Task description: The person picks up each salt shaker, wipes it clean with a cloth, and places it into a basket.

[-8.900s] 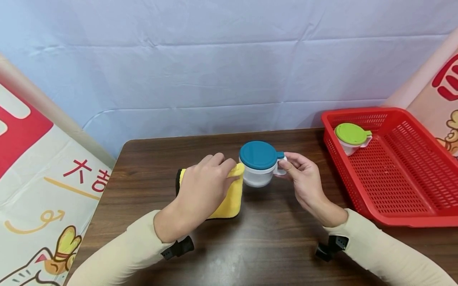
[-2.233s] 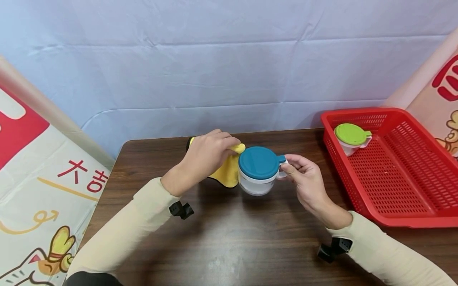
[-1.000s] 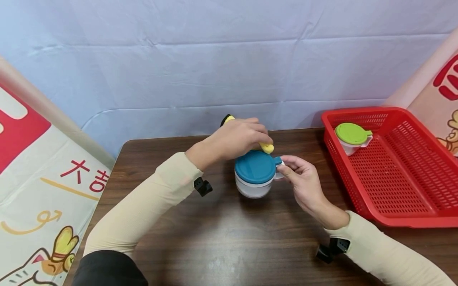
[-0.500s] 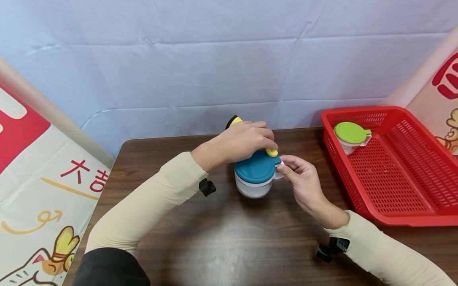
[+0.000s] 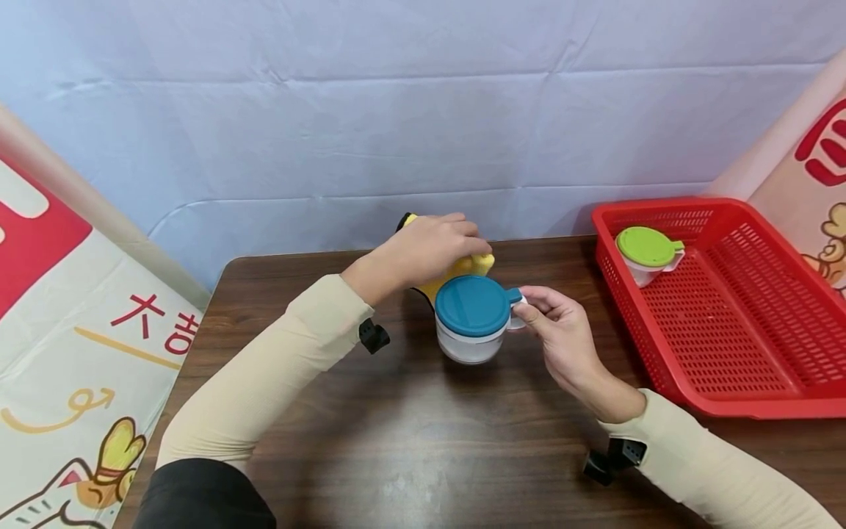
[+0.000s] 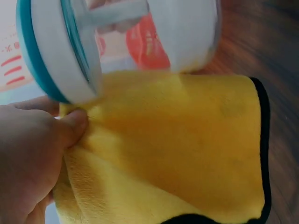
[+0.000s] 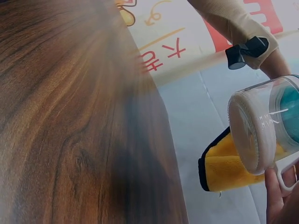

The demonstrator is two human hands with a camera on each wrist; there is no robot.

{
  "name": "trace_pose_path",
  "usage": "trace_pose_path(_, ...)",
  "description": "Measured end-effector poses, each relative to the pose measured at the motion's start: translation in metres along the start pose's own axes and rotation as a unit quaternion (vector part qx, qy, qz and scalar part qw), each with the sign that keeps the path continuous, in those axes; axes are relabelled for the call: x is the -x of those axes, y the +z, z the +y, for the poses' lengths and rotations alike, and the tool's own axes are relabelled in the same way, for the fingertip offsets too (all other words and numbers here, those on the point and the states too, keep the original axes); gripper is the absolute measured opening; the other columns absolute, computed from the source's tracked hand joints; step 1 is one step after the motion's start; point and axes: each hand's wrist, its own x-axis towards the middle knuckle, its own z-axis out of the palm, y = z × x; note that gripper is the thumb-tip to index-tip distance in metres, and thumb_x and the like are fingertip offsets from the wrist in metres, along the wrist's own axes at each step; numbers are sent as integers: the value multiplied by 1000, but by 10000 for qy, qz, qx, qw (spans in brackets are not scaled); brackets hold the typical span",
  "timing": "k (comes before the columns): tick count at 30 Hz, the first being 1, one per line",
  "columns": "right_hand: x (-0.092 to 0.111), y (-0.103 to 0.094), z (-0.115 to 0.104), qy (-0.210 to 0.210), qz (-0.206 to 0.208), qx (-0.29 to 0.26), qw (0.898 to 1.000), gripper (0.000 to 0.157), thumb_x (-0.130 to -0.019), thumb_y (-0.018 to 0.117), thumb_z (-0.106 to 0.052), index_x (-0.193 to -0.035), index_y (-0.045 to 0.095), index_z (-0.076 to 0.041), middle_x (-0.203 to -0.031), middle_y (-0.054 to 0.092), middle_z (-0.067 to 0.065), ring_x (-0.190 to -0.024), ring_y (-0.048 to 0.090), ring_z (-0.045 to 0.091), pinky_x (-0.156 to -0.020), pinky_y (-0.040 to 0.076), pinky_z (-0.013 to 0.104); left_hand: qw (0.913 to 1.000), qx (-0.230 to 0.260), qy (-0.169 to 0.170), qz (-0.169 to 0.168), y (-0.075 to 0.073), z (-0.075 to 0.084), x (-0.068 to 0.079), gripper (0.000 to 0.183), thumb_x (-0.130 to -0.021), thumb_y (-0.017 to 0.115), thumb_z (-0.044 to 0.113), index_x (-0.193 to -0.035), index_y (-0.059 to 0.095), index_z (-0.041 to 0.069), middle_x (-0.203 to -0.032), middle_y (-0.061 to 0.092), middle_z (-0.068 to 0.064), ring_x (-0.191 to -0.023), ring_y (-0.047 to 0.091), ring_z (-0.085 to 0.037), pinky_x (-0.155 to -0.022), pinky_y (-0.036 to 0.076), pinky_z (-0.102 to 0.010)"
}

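A lidded jar [image 5: 471, 347] with a see-through body, a blue lid [image 5: 472, 306] and a white side handle is held above the table. My right hand [image 5: 562, 327] pinches the handle between thumb and fingers. The right wrist view shows the jar's round bottom [image 7: 245, 133]. Behind the jar, my left hand [image 5: 432, 250] grips a yellow cloth [image 5: 481, 264] with black edging. In the left wrist view the thumb presses on the cloth [image 6: 168, 135], which hangs spread out close against the jar [image 6: 187, 32]. The left fingers behind the cloth are mostly hidden.
To the right stands a red plastic basket [image 5: 714, 408] with perforated walls. Inside its far left corner is a similar jar with a green lid [image 5: 648, 246]. The brown wooden table [image 5: 423, 455] ends at a pale cloth backdrop [image 5: 396, 147].
My left hand and the cloth have gone from the jar's left side round to behind it; in the last half second they shifted slightly back left. My right hand keeps its hold on the handle.
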Motion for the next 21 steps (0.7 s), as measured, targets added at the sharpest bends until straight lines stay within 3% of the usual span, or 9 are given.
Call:
trace_pose_path(5,-1,1,0,-44,16,-112,9999,31,-94,65,8,-99,78,-19,-88,75,-3,-75,69,7,-70,59,24,9995,116,-165,256,2,-12,11,34,-101,63,8,-134,64,16,-119,63,-4,-110,59,-20,-98,50,-31)
trace_pose_path(15,-1,-1,0,-91,-7,-285,9996,31,-94,64,9,-99,78,-19,-88,75,-2,-76,69,7,-71,60,25,9902,595,-28,1263,15,-35,53,27,-101,59,0,-124,71,11,-109,66,-4,-93,66,-20,-81,56,-32)
trace_pose_path(21,-1,-2,-1,-77,-13,-342,9994,29,-95,65,8,-100,78,-18,-89,75,-2,-76,70,7,-71,60,25,9862,755,72,1471,15,-36,75,24,-101,59,0,-120,71,9,-105,65,-5,-93,65,-19,-80,55,-31)
